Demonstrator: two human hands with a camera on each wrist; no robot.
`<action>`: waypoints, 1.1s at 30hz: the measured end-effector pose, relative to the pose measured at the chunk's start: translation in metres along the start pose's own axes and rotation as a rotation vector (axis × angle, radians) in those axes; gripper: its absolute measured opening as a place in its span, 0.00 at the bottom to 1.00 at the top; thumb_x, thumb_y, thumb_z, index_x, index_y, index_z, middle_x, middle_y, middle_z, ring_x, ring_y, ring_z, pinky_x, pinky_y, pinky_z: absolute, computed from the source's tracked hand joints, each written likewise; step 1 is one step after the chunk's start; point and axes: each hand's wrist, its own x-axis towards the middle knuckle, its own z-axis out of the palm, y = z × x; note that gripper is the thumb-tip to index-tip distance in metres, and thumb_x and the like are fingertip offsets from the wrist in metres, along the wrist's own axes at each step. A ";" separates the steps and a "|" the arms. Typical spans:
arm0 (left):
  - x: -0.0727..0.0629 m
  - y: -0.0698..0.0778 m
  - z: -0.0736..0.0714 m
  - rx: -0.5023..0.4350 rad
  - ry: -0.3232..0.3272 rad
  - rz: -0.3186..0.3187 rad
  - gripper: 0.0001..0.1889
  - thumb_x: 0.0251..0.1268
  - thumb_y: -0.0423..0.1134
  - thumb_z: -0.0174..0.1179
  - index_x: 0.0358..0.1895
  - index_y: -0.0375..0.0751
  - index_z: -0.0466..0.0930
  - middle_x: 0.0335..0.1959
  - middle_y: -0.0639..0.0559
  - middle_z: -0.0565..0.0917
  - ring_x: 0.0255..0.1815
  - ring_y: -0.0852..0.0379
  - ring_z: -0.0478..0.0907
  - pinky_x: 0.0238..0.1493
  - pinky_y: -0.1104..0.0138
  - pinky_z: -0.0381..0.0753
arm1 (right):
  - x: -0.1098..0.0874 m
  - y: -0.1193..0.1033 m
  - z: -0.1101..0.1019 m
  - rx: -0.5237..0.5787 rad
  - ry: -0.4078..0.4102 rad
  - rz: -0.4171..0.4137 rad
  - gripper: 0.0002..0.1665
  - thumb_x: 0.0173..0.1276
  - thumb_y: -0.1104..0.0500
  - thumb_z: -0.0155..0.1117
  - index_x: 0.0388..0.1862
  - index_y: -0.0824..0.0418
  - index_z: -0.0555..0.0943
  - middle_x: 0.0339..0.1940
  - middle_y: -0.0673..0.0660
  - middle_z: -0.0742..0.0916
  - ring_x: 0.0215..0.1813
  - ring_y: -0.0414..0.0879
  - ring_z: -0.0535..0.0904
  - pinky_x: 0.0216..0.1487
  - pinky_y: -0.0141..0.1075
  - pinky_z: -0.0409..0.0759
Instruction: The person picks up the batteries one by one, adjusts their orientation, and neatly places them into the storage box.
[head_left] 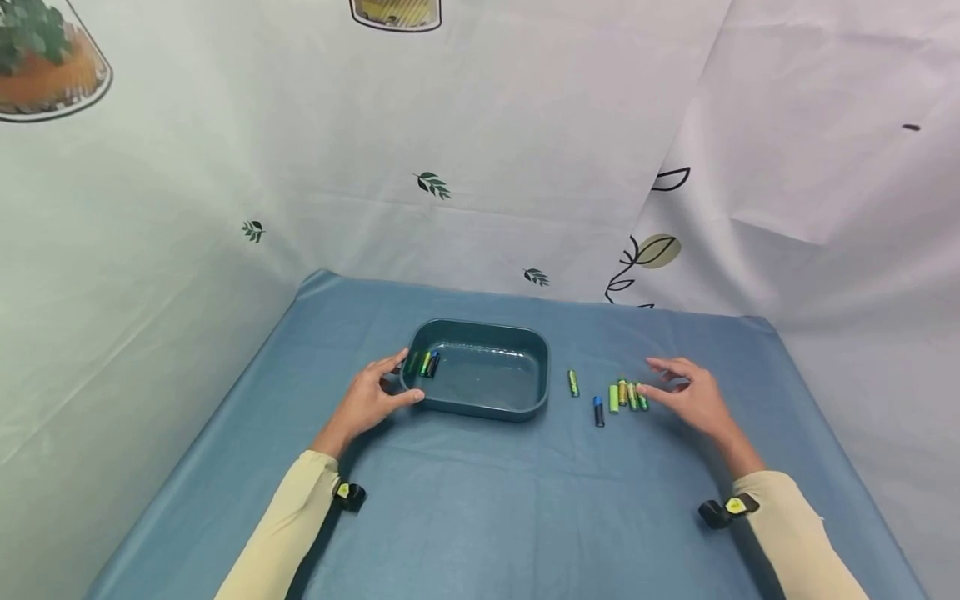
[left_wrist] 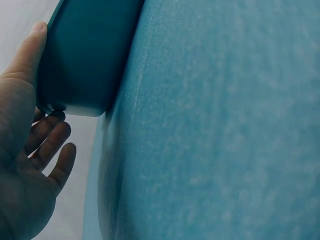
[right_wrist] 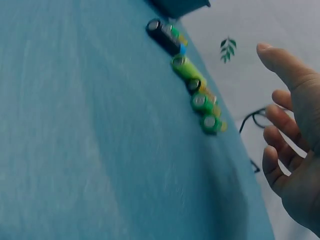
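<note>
My left hand (head_left: 369, 402) holds the left end of a dark teal tray (head_left: 480, 410), thumb at the near corner and index finger at the end wall. In the left wrist view the thumb lies along the tray's rim, the other fingers bent by its end. Two batteries (head_left: 430, 364) lie in the tray's left part. My right hand (head_left: 693, 400) hovers with nothing in it, thumb and fingers apart, beside a row of several green and yellow batteries (head_left: 623, 392). A dark battery with a blue end (head_left: 598, 412) and a green battery (head_left: 573, 382) lie between that row and the tray.
A blue cloth (head_left: 480, 517) covers the table. Behind it hangs a pale printed curtain (head_left: 480, 242), which also runs along both sides. Each sleeve carries a small black wrist camera, the left one (head_left: 350, 496) and the right one (head_left: 720, 512).
</note>
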 end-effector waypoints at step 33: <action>0.000 0.001 0.000 -0.007 0.001 -0.007 0.48 0.59 0.55 0.75 0.80 0.47 0.62 0.77 0.37 0.67 0.61 0.37 0.76 0.55 0.45 0.80 | -0.006 0.035 0.000 -0.043 -0.199 0.031 0.34 0.62 0.49 0.80 0.63 0.62 0.83 0.45 0.56 0.84 0.43 0.44 0.75 0.43 0.34 0.73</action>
